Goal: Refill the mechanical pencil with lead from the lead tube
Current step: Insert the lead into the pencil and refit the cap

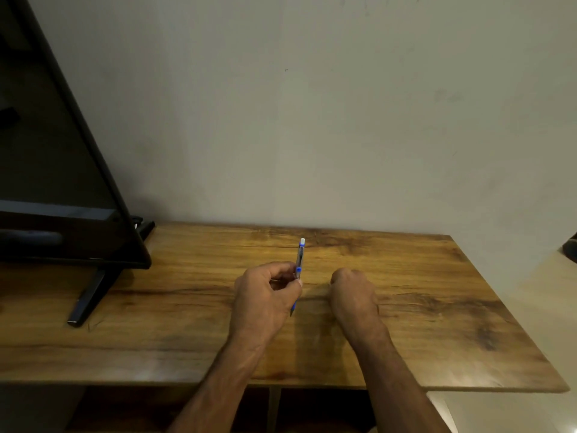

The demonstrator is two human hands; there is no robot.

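Note:
My left hand pinches a mechanical pencil with a clear barrel and blue trim, a little above the wooden table. The pencil stands nearly upright, with its white cap at the top and its tip pointing down below my fingers. A thin pale sliver shows inside the left hand's curl; I cannot tell what it is. My right hand rests on the table just right of the pencil, its fingers curled into a fist. Nothing shows in that fist, and no lead tube is in view.
A black flat screen on a black stand foot takes up the left of the table. A plain wall runs right behind the table's back edge. The table's front edge lies close to me, and its right edge is at the far right.

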